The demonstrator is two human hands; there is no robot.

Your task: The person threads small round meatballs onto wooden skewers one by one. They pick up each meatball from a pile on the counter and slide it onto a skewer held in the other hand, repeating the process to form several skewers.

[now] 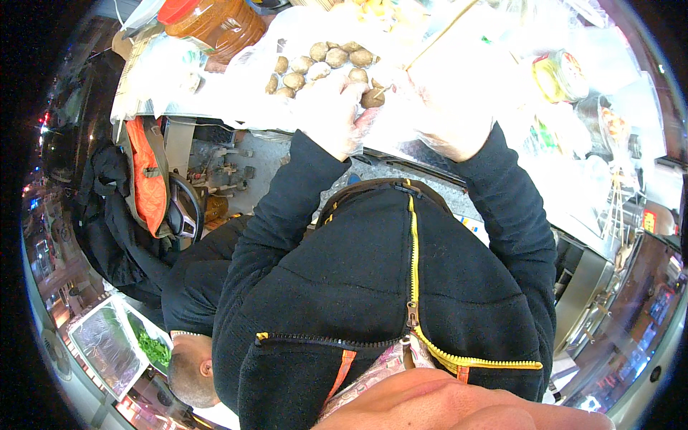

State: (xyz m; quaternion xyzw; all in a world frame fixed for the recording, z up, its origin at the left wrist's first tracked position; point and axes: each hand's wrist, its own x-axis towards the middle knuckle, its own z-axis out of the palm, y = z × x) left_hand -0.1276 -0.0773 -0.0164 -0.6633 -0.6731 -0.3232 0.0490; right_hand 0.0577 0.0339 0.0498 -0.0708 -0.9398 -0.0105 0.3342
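My left hand [336, 110], in a clear plastic glove, pinches a round brown food piece [372, 99] between thumb and fingers. A short pale stick end [379, 92] shows at that piece. Opposite it, my gloved right hand [449, 110] has its fingers closed at the lower end of a long wooden skewer [442, 33], which slants up to the right. The stick end lines up with the skewer, but glare hides the join. Beyond my left hand, several similar round brown pieces [336, 57] lie on the white, overexposed work surface.
A red-lidded plastic jar [226, 27] stands at the back left. At the right are a glass jar [560, 76] and thin sticks [617, 207]. A person [191, 365] is low on my left, near a steering wheel [184, 207] and a box of green leaves [151, 346].
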